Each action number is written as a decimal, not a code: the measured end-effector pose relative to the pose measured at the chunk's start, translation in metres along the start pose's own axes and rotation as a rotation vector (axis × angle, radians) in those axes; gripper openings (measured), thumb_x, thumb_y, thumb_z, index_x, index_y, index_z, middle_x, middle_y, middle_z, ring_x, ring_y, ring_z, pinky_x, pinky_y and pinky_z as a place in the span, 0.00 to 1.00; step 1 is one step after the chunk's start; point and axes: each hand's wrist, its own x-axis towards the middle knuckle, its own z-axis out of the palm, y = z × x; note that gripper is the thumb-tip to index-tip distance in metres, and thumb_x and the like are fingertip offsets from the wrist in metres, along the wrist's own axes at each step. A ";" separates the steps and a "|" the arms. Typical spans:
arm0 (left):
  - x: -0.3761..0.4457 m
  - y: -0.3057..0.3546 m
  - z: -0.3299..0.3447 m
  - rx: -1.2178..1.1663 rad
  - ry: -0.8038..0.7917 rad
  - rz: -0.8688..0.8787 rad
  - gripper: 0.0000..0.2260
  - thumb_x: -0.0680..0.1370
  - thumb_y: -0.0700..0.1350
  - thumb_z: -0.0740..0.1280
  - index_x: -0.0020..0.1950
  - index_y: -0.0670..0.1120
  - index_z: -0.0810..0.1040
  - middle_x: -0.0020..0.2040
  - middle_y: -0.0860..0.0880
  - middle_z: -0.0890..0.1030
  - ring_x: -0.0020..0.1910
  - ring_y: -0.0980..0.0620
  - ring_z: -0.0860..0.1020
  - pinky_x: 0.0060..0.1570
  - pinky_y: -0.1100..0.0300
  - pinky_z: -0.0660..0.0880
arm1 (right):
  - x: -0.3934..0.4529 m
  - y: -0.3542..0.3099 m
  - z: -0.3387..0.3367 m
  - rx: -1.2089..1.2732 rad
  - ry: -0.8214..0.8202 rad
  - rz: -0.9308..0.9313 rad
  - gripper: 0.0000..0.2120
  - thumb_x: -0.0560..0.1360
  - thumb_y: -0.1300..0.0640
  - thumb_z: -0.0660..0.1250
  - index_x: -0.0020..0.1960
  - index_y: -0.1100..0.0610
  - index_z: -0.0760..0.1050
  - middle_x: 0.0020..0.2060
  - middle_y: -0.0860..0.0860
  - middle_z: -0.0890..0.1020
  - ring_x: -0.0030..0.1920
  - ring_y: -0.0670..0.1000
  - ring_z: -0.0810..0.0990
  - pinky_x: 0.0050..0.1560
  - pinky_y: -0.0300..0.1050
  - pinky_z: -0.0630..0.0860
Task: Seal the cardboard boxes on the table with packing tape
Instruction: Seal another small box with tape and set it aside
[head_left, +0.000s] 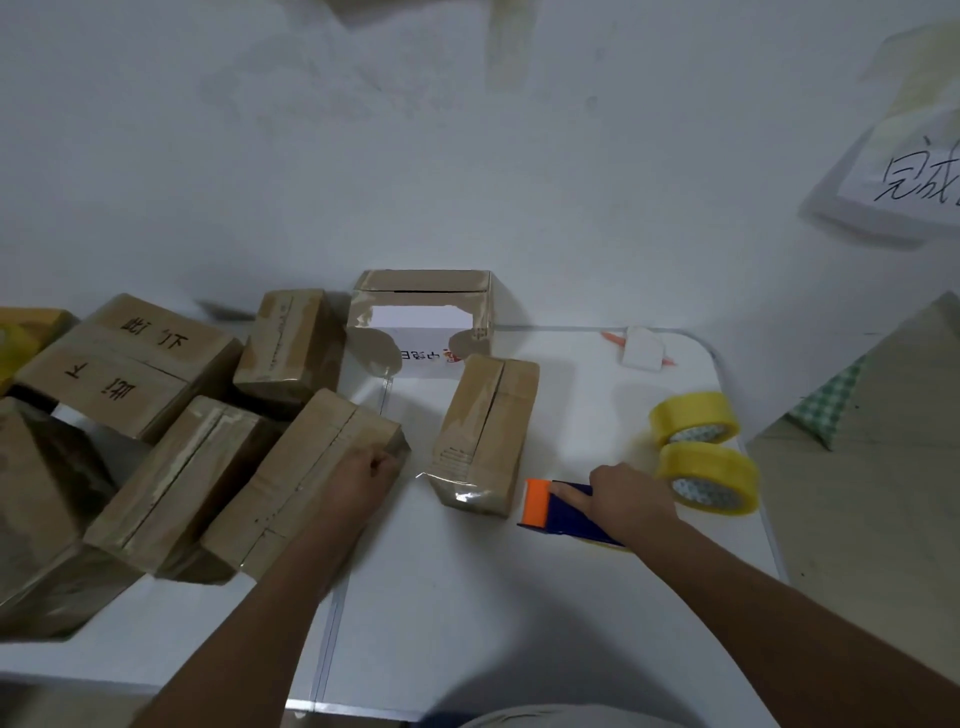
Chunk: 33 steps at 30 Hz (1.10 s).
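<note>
Several brown cardboard boxes crowd the left half of the white table (467, 597). My left hand (366, 480) grips the near right corner of one long box (301, 483) lying at an angle. A smaller taped box (485, 431) stands alone in the middle of the table. To its right, my right hand (631, 499) holds a blue tape dispenser with an orange front (558, 512), resting on the table just beside that box. Two yellow tape rolls (698, 452) lie right of my right hand.
A white-sided box with printed characters (423, 322) stands at the back centre. A large box with handwriting (130, 364) sits at far left. A small white object (643, 349) lies at the back right. The table's right edge is close to the rolls.
</note>
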 end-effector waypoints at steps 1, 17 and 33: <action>-0.001 -0.001 -0.002 0.069 -0.008 0.015 0.11 0.82 0.41 0.61 0.56 0.39 0.81 0.53 0.40 0.80 0.53 0.41 0.78 0.51 0.54 0.71 | 0.000 -0.001 0.000 -0.002 0.007 -0.003 0.32 0.72 0.24 0.48 0.32 0.52 0.66 0.30 0.48 0.71 0.29 0.46 0.70 0.29 0.40 0.63; -0.017 0.010 0.013 0.369 -0.149 0.722 0.27 0.70 0.25 0.63 0.67 0.43 0.78 0.69 0.47 0.77 0.67 0.46 0.76 0.67 0.49 0.72 | -0.001 0.007 0.008 0.066 0.019 0.005 0.32 0.72 0.25 0.48 0.32 0.53 0.66 0.30 0.49 0.72 0.31 0.47 0.72 0.31 0.41 0.65; 0.031 0.055 0.066 0.705 -0.370 0.931 0.26 0.81 0.66 0.37 0.79 0.64 0.48 0.79 0.63 0.37 0.77 0.57 0.32 0.76 0.43 0.35 | -0.024 0.032 0.005 0.077 0.074 0.029 0.32 0.70 0.23 0.52 0.37 0.53 0.70 0.29 0.47 0.71 0.32 0.50 0.74 0.31 0.44 0.67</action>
